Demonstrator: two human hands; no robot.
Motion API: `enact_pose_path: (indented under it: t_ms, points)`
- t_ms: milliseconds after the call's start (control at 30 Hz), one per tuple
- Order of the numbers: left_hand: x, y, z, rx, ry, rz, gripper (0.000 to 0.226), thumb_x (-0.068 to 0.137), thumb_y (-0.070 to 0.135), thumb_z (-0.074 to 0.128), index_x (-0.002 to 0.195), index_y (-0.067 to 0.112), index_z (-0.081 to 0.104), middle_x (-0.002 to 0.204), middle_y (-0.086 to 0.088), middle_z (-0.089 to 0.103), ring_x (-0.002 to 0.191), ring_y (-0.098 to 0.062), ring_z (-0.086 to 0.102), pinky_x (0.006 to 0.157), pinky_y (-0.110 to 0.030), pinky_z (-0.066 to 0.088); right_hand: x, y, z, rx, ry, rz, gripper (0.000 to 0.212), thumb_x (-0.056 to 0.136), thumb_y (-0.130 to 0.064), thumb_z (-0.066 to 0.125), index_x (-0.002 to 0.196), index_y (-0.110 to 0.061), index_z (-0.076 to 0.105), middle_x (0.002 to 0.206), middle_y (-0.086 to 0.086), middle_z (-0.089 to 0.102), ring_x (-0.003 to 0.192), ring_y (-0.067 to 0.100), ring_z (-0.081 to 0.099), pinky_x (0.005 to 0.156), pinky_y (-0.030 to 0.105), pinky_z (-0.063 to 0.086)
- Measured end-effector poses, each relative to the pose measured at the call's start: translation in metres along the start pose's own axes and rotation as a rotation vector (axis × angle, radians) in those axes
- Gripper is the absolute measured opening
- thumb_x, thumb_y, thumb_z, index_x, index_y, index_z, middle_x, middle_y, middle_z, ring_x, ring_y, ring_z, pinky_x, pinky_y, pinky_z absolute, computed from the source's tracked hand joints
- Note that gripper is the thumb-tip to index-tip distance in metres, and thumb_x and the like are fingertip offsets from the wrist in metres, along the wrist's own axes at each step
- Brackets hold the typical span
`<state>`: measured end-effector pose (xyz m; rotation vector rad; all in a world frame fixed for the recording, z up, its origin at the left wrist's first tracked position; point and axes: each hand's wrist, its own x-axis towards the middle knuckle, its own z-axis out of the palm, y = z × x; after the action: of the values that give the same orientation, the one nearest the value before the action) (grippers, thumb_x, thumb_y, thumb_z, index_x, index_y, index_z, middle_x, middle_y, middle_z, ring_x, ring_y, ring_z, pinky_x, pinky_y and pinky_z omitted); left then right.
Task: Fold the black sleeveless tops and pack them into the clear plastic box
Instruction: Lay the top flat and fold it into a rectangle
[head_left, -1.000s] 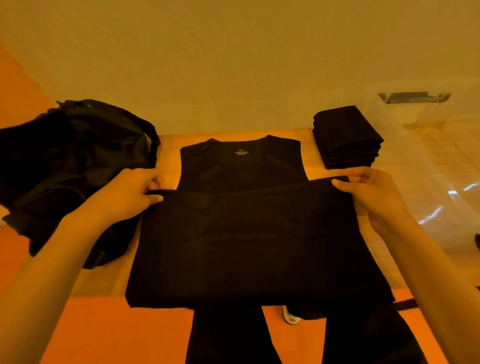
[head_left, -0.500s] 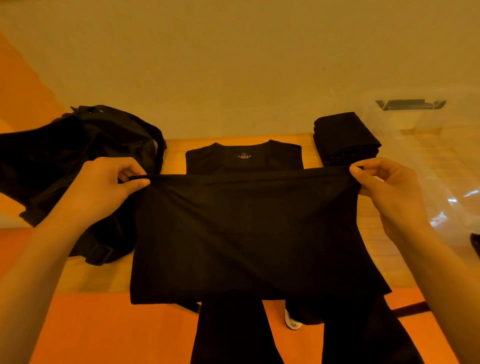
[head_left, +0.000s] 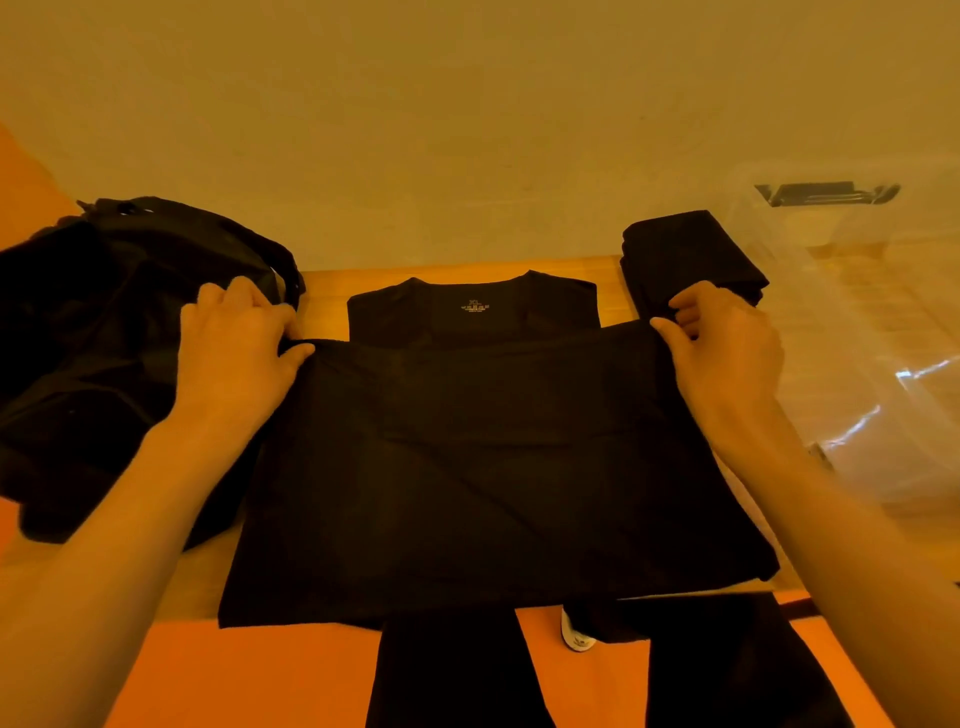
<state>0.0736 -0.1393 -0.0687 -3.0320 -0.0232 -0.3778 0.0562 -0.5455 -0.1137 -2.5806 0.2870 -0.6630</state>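
Both hands pinch the hem of the black sleeveless top (head_left: 493, 467): the left hand (head_left: 234, 353) grips its left corner, the right hand (head_left: 722, 358) its right. The top lies on the wooden table (head_left: 322, 296) between them, with the collar far and the doubled edge near. The hem stops short of the neckline. This looks like the bottom-to-top fold. Next, the hem should land level with the shoulders. A folded stack (head_left: 691, 254) sits far right, beside the clear plastic box (head_left: 883, 312).

Plain pale wall (head_left: 467, 104) behind a wooden table (head_left: 327, 291), orange floor (head_left: 260, 675) below, warm amber light.
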Motion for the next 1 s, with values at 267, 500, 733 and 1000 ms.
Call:
enact_pose_path:
  t_ms: [267, 500, 733, 1000]
  points:
    - [-0.091, 0.061, 0.014, -0.173, -0.228, 0.175, 0.072, 0.097, 0.067, 0.031, 0.158, 0.029, 0.028, 0.165, -0.013, 0.019, 0.150, -0.035, 0.023, 0.119, -0.047, 0.028, -0.082, -0.017, -0.013, -0.226, -0.480, -0.398, 0.064, 0.097, -0.065, 0.031, 0.148, -0.029, 0.046, 0.151, 0.006, 0.046, 0.139, 0.027, 0.045, 0.109, 0.036, 0.040]
    - [-0.138, 0.039, 0.051, -0.146, -0.261, 0.122, 0.084, 0.092, 0.077, 0.000, 0.161, 0.029, 0.000, 0.169, -0.006, -0.004, 0.156, -0.020, -0.007, 0.127, -0.041, 0.005, -0.078, 0.020, -0.005, -0.397, -0.665, -0.292, 0.080, 0.082, -0.075, -0.017, 0.155, -0.041, -0.015, 0.166, -0.003, -0.019, 0.151, 0.012, -0.023, 0.121, 0.035, -0.010]
    - [-0.131, 0.035, 0.035, -0.198, -0.254, 0.123, 0.095, 0.085, 0.088, 0.009, 0.160, 0.030, 0.018, 0.169, -0.010, 0.007, 0.157, -0.026, 0.000, 0.125, -0.045, 0.006, -0.074, -0.002, -0.013, -0.489, -0.633, -0.256, 0.086, 0.076, -0.073, -0.024, 0.152, -0.033, -0.019, 0.168, 0.010, -0.012, 0.152, 0.022, -0.020, 0.120, 0.039, -0.014]
    - [-0.063, 0.074, 0.056, -0.122, -0.388, 0.140, 0.082, 0.085, 0.079, -0.004, 0.158, 0.041, -0.011, 0.168, -0.001, -0.018, 0.154, -0.022, -0.019, 0.126, -0.045, -0.007, -0.082, -0.064, 0.036, -0.376, -0.600, -0.394, 0.083, 0.084, -0.074, -0.016, 0.158, -0.037, -0.008, 0.169, 0.008, -0.008, 0.154, 0.024, -0.014, 0.125, 0.046, -0.005]
